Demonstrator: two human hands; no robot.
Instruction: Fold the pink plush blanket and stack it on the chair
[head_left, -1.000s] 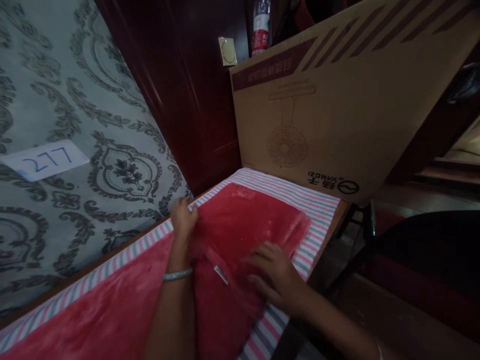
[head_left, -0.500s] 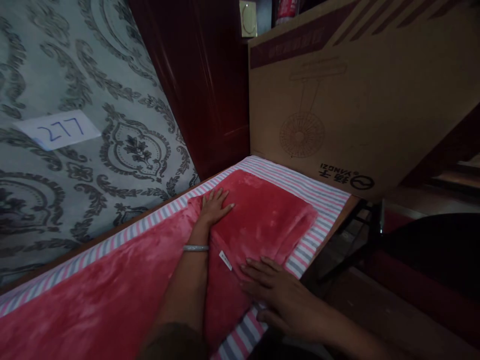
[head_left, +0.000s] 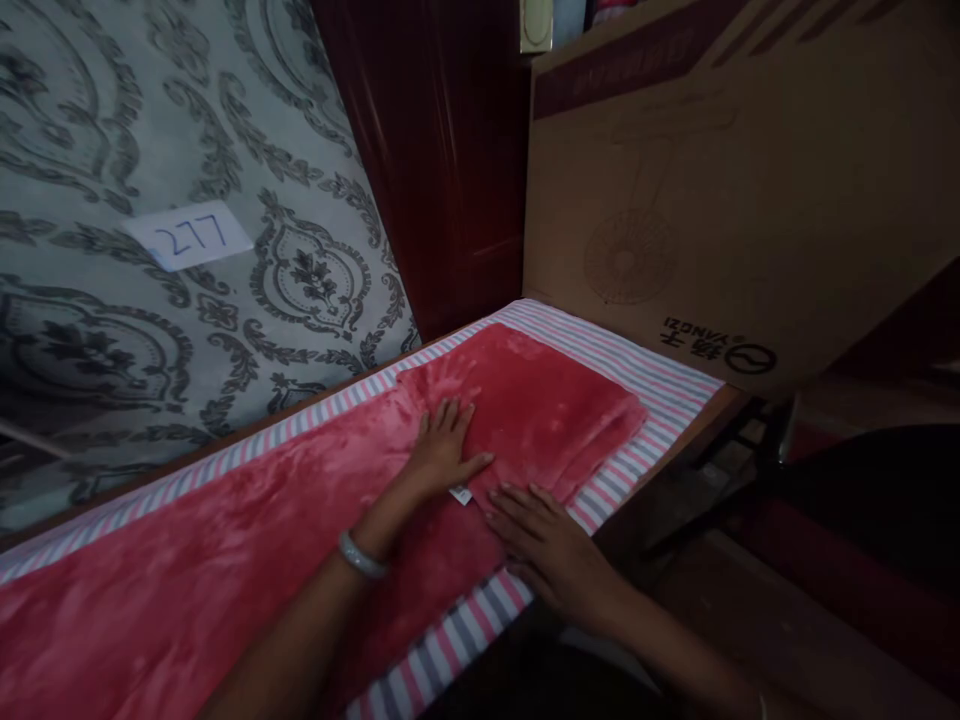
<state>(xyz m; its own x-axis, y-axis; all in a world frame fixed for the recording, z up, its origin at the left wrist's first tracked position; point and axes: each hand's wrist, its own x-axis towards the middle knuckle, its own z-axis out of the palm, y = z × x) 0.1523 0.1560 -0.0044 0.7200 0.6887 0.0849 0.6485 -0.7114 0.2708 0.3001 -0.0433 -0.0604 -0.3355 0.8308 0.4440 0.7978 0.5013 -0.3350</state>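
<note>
A plush red blanket (head_left: pixel 247 540) lies lengthwise, its far end folded over into a layered flap (head_left: pixel 540 400). My left hand (head_left: pixel 446 450) rests flat on the near edge of that flap, fingers spread, a silvery bracelet (head_left: pixel 362 556) on the wrist. Just below the left thumb a small white label (head_left: pixel 460 494) sticks out from the fold's edge, partly covered. My right hand (head_left: pixel 551 545) lies with its fingers stretched out on the flap's near right corner, by the table's edge. Neither hand grips the cloth.
Beneath the blanket is a striped cloth (head_left: pixel 645 355) on a wooden table (head_left: pixel 694 430). A large cardboard box (head_left: pixel 705 200) stands at the far end. A patterned wall (head_left: pixel 315 280) with a paper marked 277 (head_left: pixel 191 236) borders the left. A dark chair (head_left: pixel 862 480) is at right.
My left hand has slid from the flap's far left part nearer to me and to my right hand, now partly covering the label. The right hand stays at the corner. The view has shifted.
</note>
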